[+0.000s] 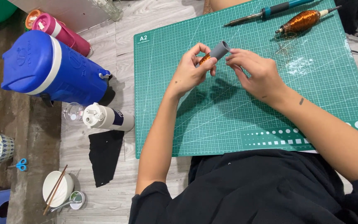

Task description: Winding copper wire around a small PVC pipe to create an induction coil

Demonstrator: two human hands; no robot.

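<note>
grey tube point(218, 50) sits over the top-middle of the green cutting mat point(228, 124), held off the surface. long axis runs 8 to 2 o'clock, open end at 2. left hand point(191, 68) wraps the 8 o'clock end, gripping it with a copper coil point(204, 59) showing under the fingers. right hand point(255, 70) is just at 4 o'clock of the open end, fingertips pinched together, touching or nearly touching the rim; can't tell if it holds wire. left hand carries the load.
</note>
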